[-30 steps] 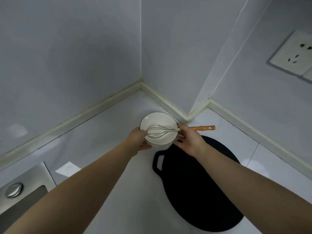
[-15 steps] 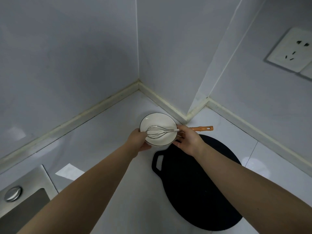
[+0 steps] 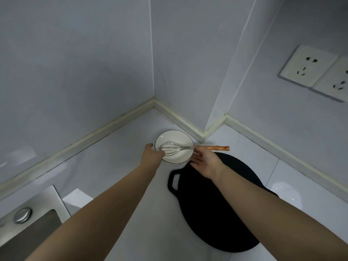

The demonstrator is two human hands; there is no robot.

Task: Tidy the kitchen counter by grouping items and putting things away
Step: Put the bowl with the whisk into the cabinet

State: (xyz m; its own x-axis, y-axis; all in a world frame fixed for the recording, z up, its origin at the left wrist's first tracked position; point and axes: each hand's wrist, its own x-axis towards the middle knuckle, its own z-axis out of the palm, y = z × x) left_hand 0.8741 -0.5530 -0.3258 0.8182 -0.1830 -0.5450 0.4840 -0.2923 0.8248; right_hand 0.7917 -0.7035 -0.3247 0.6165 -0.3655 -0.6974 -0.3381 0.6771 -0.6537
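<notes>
- head view: a white bowl [image 3: 177,138] with a thin dark rim stands on the white tabletop [image 3: 116,153], close to the corner where the walls meet.
- a whisk [image 3: 172,148] lies across the bowl, its wire head inside and its orange handle sticking out over the right rim.
- the left hand [image 3: 152,156] is at the bowl's near left rim and covers a bit of it; the thumb stands out to the left, apart from the rim. its fingers are hidden, so whether it grips the bowl cannot be told.
- the right hand [image 3: 206,160] is just right of the bowl with fingers straight and spread, pointing at the bowl; the top finger touches the whisk handle.
- a black board [image 3: 216,223] with a handle hole lies just beside the bowl, under the right arm.
- a steel sink [image 3: 37,206] is at lower left, and a socket [image 3: 308,66] is on the right wall.
</notes>
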